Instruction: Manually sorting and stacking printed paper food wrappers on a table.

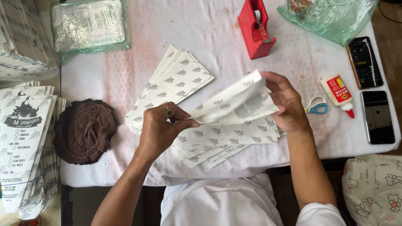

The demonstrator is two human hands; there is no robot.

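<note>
Both of my hands hold one white paper sheet [234, 104] printed with small dark leaf marks, lifted above the table and bent along its length. My left hand [161, 127] pinches its near left end between thumb and fingers. My right hand [287, 104] grips its far right end from above. Under the sheet lies a loose stack of the same printed sheets [222, 140]. A second fanned stack [171, 86] rests just behind my left hand.
The table carries a white cloth [125, 62]. On it are a red tape dispenser [255, 29], a glue bottle [338, 93], blue-handled scissors [316, 105], two phones [364, 62] [377, 117], plastic bags [88, 25] [331, 14] and a brown round fabric piece [83, 129]. Printed paper sleeves [25, 142] pile at left.
</note>
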